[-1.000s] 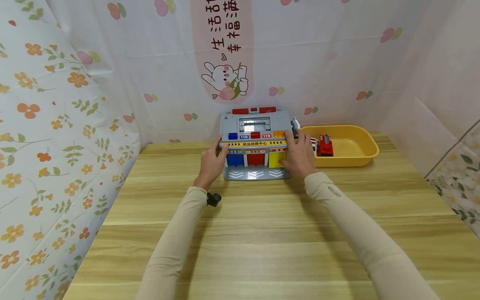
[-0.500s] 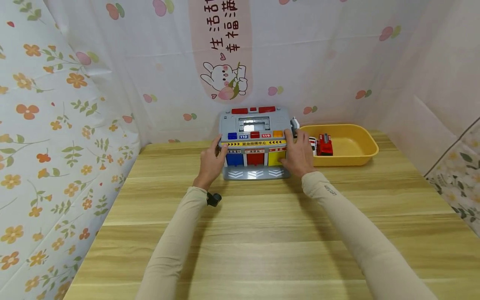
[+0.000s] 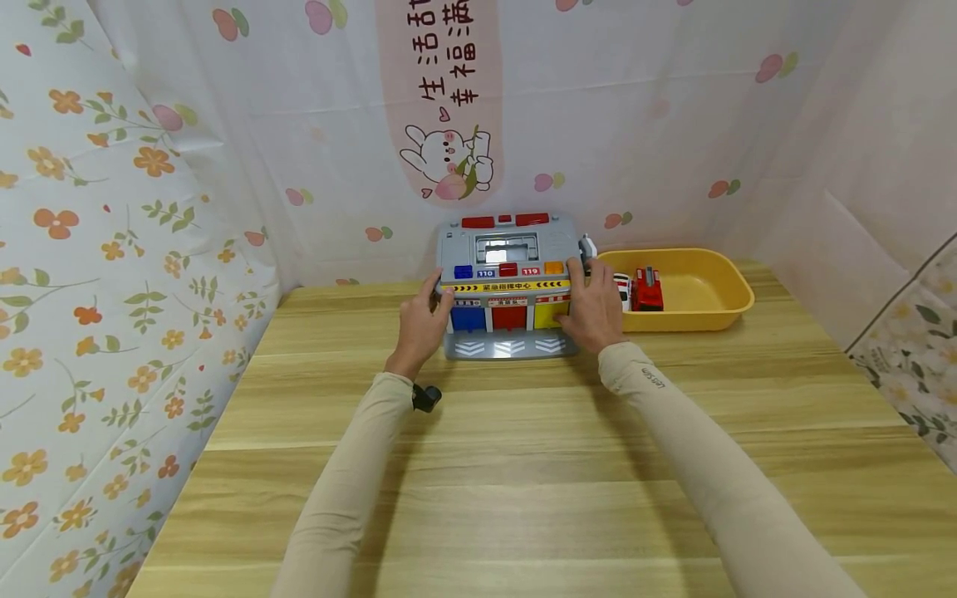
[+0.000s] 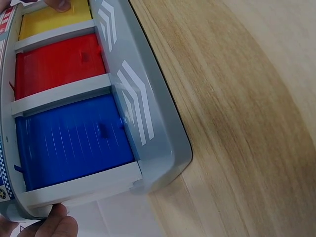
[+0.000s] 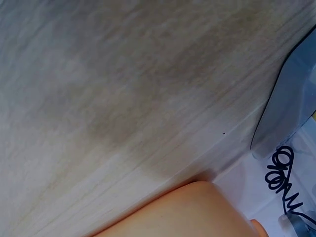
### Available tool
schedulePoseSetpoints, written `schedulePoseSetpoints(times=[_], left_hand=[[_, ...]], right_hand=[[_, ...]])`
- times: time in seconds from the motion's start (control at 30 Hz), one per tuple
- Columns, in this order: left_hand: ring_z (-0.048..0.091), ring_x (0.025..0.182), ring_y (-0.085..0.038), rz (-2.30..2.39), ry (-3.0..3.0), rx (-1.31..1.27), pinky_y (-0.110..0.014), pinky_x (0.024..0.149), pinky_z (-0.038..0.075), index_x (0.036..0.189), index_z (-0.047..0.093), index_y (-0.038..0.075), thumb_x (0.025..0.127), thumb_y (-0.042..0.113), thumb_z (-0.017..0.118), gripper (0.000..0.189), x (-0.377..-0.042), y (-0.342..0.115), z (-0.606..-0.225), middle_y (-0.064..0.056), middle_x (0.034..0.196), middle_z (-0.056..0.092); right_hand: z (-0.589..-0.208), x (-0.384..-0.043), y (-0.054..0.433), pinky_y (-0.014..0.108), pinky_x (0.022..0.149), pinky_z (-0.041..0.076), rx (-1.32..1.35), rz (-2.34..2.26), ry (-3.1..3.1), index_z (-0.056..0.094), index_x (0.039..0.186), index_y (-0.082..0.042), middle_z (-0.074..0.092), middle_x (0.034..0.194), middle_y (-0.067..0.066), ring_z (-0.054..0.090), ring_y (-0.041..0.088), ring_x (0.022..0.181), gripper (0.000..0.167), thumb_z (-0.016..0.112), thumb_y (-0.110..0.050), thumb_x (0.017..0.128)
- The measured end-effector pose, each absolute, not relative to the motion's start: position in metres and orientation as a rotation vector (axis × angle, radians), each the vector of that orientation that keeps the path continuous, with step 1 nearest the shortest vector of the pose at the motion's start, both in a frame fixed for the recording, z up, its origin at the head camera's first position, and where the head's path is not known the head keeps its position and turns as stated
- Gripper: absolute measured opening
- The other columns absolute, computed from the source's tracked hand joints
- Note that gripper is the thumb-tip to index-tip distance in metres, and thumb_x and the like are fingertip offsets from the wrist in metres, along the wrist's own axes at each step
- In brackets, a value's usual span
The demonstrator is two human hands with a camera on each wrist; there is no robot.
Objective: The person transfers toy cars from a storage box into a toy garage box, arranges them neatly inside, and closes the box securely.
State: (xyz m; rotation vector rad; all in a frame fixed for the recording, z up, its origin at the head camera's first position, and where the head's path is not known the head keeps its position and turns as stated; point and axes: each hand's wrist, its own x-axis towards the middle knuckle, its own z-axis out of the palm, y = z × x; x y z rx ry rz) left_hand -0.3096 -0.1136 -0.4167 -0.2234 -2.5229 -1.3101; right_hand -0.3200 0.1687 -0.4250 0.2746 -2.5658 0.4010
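Note:
A grey toy emergency station (image 3: 552, 237) stands against the back cloth, its blue door (image 4: 74, 138), red door (image 4: 61, 64) and yellow door (image 4: 49, 22) all down. My left hand (image 3: 421, 330) holds its left end, with fingertips on the side wall in the left wrist view. At the right end my right hand (image 3: 596, 312) grips the station, fingers over the upper front edge and thumb against the yellow door. Beside that hand is a small white-grey part (image 3: 588, 247). A black coiled cord (image 5: 283, 173) hangs near the station's side. The right wrist view does not show my right fingers.
A yellow tray (image 3: 703, 320) sits right of the station, close to my right hand. Inside lie a red toy fire truck (image 3: 648, 292) and a white toy vehicle (image 3: 623, 291), partly hidden. A wooden table (image 3: 508, 482) extends in front; patterned cloth (image 3: 329, 166) hangs behind.
My right wrist and forearm have shifted slightly left. Both hands keep their places on the station, and its doors look the same.

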Motion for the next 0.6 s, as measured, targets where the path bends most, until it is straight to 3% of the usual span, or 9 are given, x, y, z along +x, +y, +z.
schedulePoseSetpoints(times=[0.2, 0.33, 0.43, 0.6], left_hand=[[0.060, 0.094, -0.026, -1.319, -2.516, -0.225, -0.042, 0.090, 0.055, 0.153, 0.043, 0.011, 0.106, 0.036, 0.046, 0.054, -0.3092, -0.1135, -0.4162, -0.019, 0.101, 0.067], [0.065, 0.107, -0.027, -1.326, -2.517, -0.221, -0.044, 0.099, 0.054, 0.153, 0.042, 0.011, 0.105, 0.038, 0.046, 0.055, -0.3096, -0.1132, -0.4157, -0.019, 0.117, 0.069], [0.065, 0.110, -0.027, -1.335, -2.515, -0.219, -0.045, 0.101, 0.054, 0.153, 0.042, 0.011, 0.105, 0.037, 0.046, 0.055, -0.3096, -0.1132, -0.4157, -0.019, 0.121, 0.069], [0.061, 0.097, -0.026, -1.324, -2.510, -0.223, -0.041, 0.093, 0.055, 0.153, 0.043, 0.011, 0.105, 0.036, 0.047, 0.054, -0.3098, -0.1134, -0.4165, -0.017, 0.107, 0.070]], right_hand=[[-0.4270, -0.3208, 0.1677, 0.051, 0.101, 0.047, 0.272, 0.416, -2.554, 0.039, 0.139, -0.008, 0.039, 0.138, 0.028, 0.043, 0.042, 0.120, 0.085, 0.091, -0.017, 0.072], [-0.4284, -0.3222, 0.1677, 0.051, 0.101, 0.047, 0.271, 0.409, -2.535, 0.039, 0.139, -0.008, 0.040, 0.138, 0.028, 0.044, 0.042, 0.119, 0.086, 0.091, -0.017, 0.072], [-0.4289, -0.3226, 0.1680, 0.052, 0.101, 0.047, 0.271, 0.411, -2.533, 0.038, 0.140, -0.008, 0.039, 0.137, 0.028, 0.044, 0.042, 0.119, 0.086, 0.091, -0.015, 0.072], [-0.4305, -0.3236, 0.1687, 0.051, 0.100, 0.047, 0.275, 0.410, -2.539, 0.038, 0.140, -0.009, 0.040, 0.135, 0.027, 0.044, 0.042, 0.118, 0.087, 0.091, -0.016, 0.072]])
